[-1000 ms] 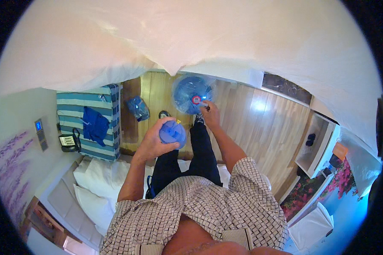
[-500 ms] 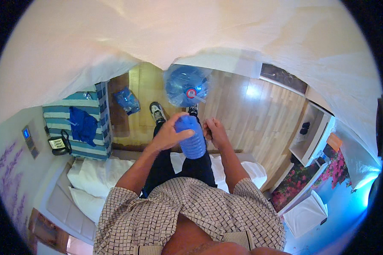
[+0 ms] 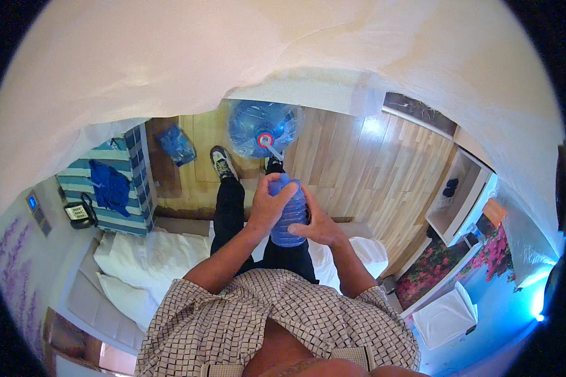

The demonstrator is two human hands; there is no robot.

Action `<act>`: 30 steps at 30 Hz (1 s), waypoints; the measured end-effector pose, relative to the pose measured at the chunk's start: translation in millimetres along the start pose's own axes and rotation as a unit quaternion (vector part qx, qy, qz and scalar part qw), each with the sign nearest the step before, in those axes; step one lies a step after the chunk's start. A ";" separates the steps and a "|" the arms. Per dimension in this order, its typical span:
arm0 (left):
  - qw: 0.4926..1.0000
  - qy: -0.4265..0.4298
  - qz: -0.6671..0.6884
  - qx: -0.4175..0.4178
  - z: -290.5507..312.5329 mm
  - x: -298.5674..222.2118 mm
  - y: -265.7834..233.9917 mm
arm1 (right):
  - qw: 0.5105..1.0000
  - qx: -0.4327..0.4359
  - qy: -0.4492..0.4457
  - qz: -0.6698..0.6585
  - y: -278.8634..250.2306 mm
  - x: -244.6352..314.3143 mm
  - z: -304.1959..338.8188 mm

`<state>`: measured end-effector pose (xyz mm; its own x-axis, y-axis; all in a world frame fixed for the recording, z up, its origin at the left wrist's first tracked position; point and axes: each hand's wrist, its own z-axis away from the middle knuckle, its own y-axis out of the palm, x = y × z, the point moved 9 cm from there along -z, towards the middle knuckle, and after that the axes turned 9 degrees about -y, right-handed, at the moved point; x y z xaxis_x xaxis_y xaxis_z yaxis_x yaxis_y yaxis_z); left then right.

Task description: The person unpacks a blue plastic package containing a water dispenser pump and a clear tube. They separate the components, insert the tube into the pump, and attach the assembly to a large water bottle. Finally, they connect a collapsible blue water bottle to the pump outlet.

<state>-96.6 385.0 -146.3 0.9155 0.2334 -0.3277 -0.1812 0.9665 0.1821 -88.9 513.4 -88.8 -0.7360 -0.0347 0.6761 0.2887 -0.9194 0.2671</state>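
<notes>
A blue ribbed plastic bottle [image 3: 287,234] is held upright in front of my thighs, between both hands. My left hand [image 3: 270,204] is closed round its upper left side, with the thumb across the front near the top. Lower down on the right, my right hand [image 3: 318,225] wraps the bottle's side, its thumb lying over the front. Whether anything is inside the bottle I cannot tell. Beyond my feet, a large round blue water jug [image 3: 248,125] stands on the wooden floor, loosely covered in clear plastic. A red-ringed fitting with a pale spout [image 3: 266,141] tops the jug.
A blue plastic-wrapped package [image 3: 176,146] lies on the floor left of my shoe [image 3: 222,163]. Further left, a striped table [image 3: 132,182] bears a blue cloth [image 3: 109,186] and a telephone [image 3: 78,212]. White bedding [image 3: 151,257] is close behind my legs. An open shelf unit [image 3: 449,217] stands right.
My right hand has come in from beside the bottle and taken hold of it. My left hand has shifted slightly right and stays on it. The whole view has shifted a little.
</notes>
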 end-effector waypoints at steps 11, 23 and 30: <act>0.930 -0.143 0.338 0.017 -35.7 2.5 16.0 | 0.991 0.074 0.058 -0.091 -37.2 9.0 -20.4; 0.888 -0.179 0.411 0.102 -47.8 -3.1 32.6 | 0.991 0.103 0.075 -0.037 -35.0 30.6 -38.5; 0.882 -0.167 0.425 0.118 -55.3 -2.2 33.4 | 0.988 0.115 0.099 0.004 -40.0 36.7 -38.2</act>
<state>-124.5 422.7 -190.8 0.5460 0.7805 0.3044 -0.8096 0.3982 0.4313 -150.8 534.0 -100.9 -0.8321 -0.1375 0.5373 0.4090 -0.8064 0.4272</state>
